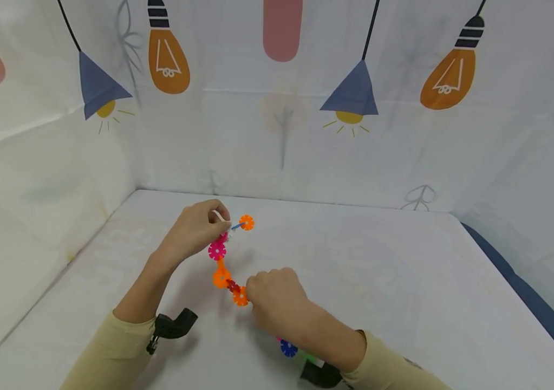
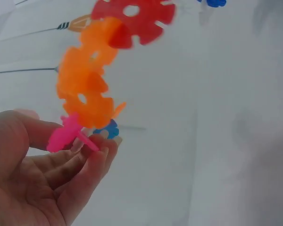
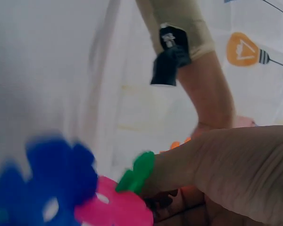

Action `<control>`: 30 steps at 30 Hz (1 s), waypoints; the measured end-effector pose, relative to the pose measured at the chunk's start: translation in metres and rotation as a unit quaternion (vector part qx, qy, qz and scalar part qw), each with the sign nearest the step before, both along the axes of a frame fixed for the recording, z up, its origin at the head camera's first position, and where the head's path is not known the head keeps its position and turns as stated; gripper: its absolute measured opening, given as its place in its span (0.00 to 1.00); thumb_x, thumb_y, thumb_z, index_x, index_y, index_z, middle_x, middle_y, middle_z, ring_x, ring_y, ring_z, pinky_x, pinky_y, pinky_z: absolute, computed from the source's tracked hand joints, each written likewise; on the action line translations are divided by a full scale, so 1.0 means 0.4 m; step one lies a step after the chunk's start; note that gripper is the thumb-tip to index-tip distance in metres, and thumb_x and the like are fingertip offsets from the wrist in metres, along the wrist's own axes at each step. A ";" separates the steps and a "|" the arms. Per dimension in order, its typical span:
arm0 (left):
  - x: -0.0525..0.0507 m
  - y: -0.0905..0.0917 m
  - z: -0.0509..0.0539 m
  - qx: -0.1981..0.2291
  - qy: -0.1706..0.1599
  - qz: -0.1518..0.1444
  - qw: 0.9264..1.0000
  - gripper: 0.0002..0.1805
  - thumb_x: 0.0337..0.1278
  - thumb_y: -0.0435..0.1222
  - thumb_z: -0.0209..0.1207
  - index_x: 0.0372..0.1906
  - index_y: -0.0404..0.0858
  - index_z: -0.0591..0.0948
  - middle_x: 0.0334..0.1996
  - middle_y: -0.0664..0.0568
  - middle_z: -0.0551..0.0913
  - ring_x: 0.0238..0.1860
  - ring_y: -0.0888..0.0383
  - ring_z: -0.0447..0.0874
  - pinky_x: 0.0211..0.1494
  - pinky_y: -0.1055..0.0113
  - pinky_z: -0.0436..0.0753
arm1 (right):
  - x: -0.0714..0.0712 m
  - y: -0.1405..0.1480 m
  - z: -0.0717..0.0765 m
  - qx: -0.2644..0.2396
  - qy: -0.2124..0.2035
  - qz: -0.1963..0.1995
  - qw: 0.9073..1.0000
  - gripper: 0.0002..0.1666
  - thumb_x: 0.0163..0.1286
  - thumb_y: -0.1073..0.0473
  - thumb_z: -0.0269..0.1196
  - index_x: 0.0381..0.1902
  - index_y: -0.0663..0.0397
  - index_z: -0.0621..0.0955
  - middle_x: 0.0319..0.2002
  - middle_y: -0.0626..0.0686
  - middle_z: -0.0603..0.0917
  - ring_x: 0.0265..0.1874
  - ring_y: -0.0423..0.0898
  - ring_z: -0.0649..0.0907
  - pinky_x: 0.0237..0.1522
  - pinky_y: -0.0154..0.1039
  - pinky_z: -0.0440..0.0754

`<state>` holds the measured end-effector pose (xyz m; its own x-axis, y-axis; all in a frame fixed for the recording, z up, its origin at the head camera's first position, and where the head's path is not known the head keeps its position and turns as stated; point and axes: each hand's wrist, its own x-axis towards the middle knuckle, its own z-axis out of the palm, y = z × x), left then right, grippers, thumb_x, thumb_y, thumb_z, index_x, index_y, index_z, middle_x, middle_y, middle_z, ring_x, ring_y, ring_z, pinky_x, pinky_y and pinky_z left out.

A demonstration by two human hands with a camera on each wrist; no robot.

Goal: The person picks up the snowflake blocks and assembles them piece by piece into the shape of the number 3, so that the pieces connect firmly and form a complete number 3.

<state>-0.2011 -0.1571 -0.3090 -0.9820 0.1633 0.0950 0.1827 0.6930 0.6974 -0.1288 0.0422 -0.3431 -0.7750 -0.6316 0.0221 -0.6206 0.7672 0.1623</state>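
Note:
A chain of notched plastic flower-shaped discs hangs between the two hands. My left hand [image 1: 194, 230] pinches its upper end near a pink disc [image 1: 217, 251] and a whitish piece mostly hidden by fingers. Past those fingertips stick out a blue disc [image 2: 111, 128], seen edge-on in the head view, and an orange disc [image 1: 246, 222]. Lower down come an orange disc [image 1: 221, 278] and a red disc [image 2: 153, 23]. My right hand [image 1: 279, 298] curls round the chain; its fingertips are hidden in the head view. Beyond that grip show a green disc [image 3: 139, 172], a pink disc [image 3: 118, 207] and a blue disc [image 1: 288, 348].
Below the hands spreads a white tabletop [image 1: 379, 281]. White fabric walls [image 1: 238, 135] printed with lamps and bulbs enclose it at the back and sides. A black wrist camera [image 1: 174, 325] sits on the left sleeve, and another black camera [image 1: 321, 374] is at the right wrist.

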 end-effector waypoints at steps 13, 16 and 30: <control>-0.014 -0.035 0.021 0.147 -0.073 -0.046 0.985 0.20 0.67 0.50 0.59 0.48 0.37 0.84 0.42 0.44 0.86 0.39 0.53 0.89 0.51 0.63 0.86 | -0.049 0.134 0.129 -0.194 -0.159 0.017 0.968 0.03 0.61 0.59 0.63 0.28 0.44 0.79 0.21 0.36 0.78 0.19 0.36 0.73 0.21 0.32 0.72; -0.017 -0.034 0.025 0.173 -0.080 -0.058 0.980 0.22 0.66 0.50 0.60 0.48 0.34 0.83 0.42 0.41 0.85 0.40 0.52 0.88 0.50 0.65 0.87 | -0.074 0.164 0.146 -0.250 -0.225 0.023 0.941 0.03 0.62 0.60 0.61 0.30 0.45 0.80 0.23 0.36 0.83 0.20 0.37 0.78 0.24 0.35 0.77; -0.039 -0.030 0.009 0.190 -0.078 -0.124 0.971 0.17 0.67 0.45 0.60 0.52 0.38 0.82 0.39 0.47 0.84 0.43 0.51 0.85 0.52 0.64 0.84 | -0.200 0.225 0.104 -0.422 -0.426 0.046 0.799 0.09 0.67 0.59 0.59 0.40 0.59 0.80 0.29 0.56 0.84 0.28 0.51 0.84 0.37 0.46 0.86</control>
<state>-0.2166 -0.1693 -0.3054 -0.9241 0.3789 0.0492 0.1836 0.3274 0.9269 -0.2087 0.1323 -0.3014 -0.6868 -0.7257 -0.0415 -0.2892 0.3252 -0.9003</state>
